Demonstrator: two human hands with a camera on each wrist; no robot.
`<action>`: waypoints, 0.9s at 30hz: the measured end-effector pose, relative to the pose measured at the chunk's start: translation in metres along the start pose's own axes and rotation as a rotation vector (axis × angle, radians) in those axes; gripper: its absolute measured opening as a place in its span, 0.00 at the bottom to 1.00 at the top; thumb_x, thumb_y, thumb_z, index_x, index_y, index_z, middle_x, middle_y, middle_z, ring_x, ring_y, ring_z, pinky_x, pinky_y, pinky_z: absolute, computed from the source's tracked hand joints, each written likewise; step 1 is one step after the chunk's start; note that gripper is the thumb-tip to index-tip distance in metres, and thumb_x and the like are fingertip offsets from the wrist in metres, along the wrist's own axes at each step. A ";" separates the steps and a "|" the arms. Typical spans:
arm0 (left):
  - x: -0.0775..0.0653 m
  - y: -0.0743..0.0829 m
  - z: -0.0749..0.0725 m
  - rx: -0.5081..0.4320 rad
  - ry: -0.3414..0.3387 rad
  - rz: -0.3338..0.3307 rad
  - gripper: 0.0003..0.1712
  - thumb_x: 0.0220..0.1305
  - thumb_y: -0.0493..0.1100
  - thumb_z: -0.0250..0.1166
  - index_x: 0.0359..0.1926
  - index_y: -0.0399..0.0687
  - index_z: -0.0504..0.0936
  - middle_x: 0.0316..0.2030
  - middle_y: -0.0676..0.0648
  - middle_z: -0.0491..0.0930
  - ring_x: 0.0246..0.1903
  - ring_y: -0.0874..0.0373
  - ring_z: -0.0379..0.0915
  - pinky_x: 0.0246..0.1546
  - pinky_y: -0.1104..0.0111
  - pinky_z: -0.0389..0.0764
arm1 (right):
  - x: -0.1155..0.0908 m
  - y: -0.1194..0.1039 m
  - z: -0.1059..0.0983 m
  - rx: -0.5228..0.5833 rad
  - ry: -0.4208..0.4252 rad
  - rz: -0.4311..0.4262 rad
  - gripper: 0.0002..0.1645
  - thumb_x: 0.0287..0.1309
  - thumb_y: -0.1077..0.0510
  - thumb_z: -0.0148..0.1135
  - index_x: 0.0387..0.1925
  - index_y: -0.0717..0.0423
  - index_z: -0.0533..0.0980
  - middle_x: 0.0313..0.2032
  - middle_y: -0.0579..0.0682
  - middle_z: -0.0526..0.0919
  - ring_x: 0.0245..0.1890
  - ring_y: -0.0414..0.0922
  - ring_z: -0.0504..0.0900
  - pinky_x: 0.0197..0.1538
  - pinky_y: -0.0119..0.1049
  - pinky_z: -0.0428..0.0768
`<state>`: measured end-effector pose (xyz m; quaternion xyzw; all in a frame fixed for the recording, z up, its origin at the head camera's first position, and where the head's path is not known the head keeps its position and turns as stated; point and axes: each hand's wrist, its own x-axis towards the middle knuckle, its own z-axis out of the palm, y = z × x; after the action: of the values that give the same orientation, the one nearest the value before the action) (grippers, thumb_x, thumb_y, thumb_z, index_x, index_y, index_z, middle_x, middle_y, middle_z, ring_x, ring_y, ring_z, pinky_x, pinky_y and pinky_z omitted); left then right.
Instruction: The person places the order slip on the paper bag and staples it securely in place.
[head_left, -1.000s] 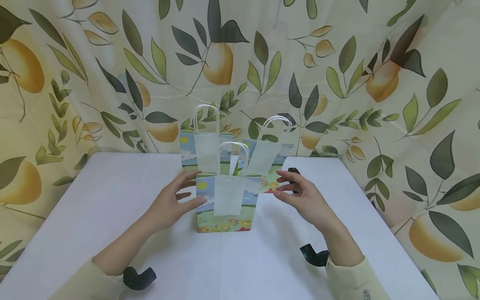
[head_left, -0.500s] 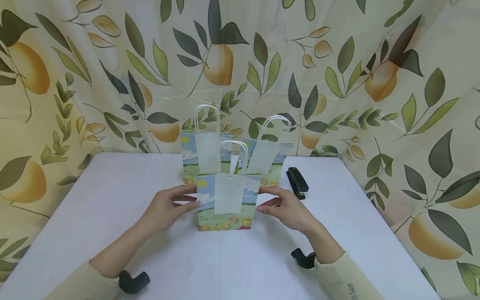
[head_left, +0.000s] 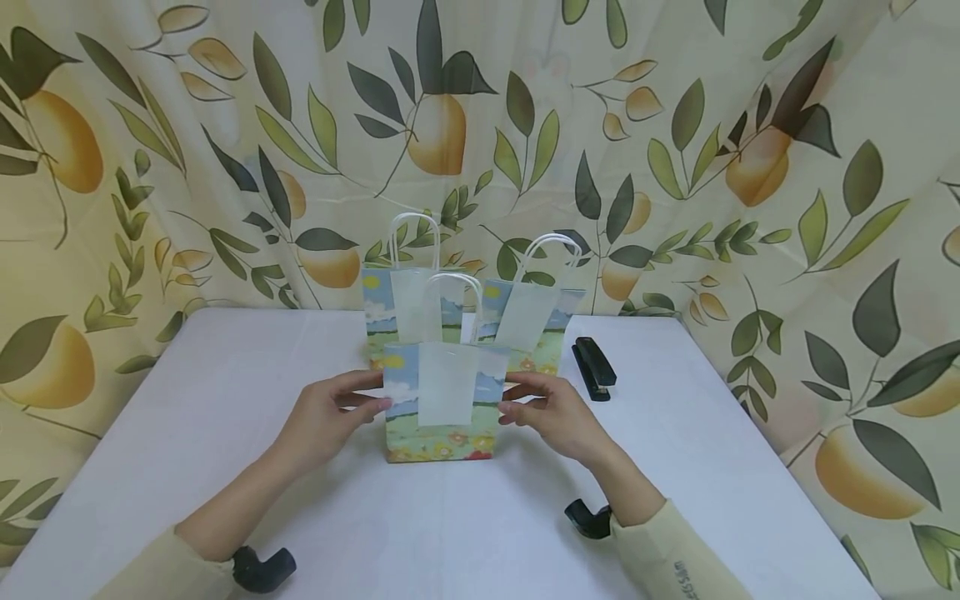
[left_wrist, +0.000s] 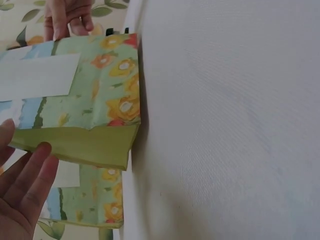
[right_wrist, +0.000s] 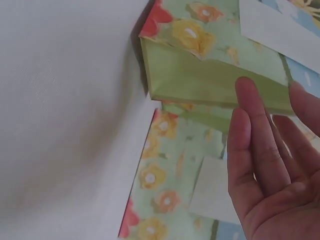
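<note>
A small paper gift bag point(head_left: 446, 442) stands upright at the front of the group, printed with sky, meadow and flowers. It has a white panel and white handles. My left hand point(head_left: 327, 418) holds its left edge, thumb at the front, fingers behind. At the opposite edge, my right hand point(head_left: 553, 417) grips it in a similar way. In the left wrist view, the bag's green side point(left_wrist: 75, 145) lies beside my loosely extended fingers. The right wrist view shows the other green side point(right_wrist: 195, 77) near my fingertips, the outer ones fairly straight.
Two matching bags stand behind, the back left bag point(head_left: 377, 312) and the back right bag point(head_left: 555, 337), the latter angled. A black stapler point(head_left: 594, 368) lies to the right on the white-covered table point(head_left: 247, 367). A fruit-patterned curtain point(head_left: 480, 208) hangs behind.
My right hand has come in from the right to the front bag's side, and my left hand has lowered slightly. The bag has shifted a little left. The stapler is now fully visible.
</note>
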<state>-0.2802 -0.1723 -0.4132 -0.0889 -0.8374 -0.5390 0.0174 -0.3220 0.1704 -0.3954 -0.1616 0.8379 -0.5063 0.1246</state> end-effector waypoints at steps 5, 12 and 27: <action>-0.005 -0.004 -0.010 0.032 0.023 -0.009 0.30 0.67 0.46 0.73 0.68 0.49 0.78 0.63 0.40 0.82 0.43 0.53 0.89 0.44 0.67 0.88 | 0.006 -0.008 0.011 0.039 -0.008 -0.030 0.31 0.68 0.56 0.68 0.69 0.57 0.73 0.48 0.56 0.88 0.44 0.61 0.90 0.48 0.39 0.87; -0.014 -0.010 -0.028 0.089 0.042 -0.027 0.31 0.69 0.48 0.71 0.69 0.47 0.76 0.63 0.38 0.81 0.45 0.51 0.89 0.44 0.66 0.88 | 0.018 -0.017 0.031 0.037 -0.026 -0.045 0.29 0.68 0.56 0.68 0.68 0.52 0.74 0.45 0.53 0.90 0.42 0.55 0.92 0.47 0.38 0.85; 0.011 -0.030 -0.045 0.076 0.059 0.041 0.29 0.70 0.45 0.70 0.68 0.44 0.77 0.63 0.36 0.80 0.48 0.46 0.88 0.41 0.67 0.89 | 0.048 -0.020 0.046 0.021 0.003 -0.052 0.30 0.70 0.56 0.67 0.70 0.54 0.72 0.41 0.54 0.91 0.39 0.51 0.92 0.47 0.42 0.88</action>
<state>-0.2990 -0.2236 -0.4201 -0.0893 -0.8546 -0.5085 0.0563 -0.3454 0.1054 -0.4011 -0.1813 0.8282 -0.5184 0.1121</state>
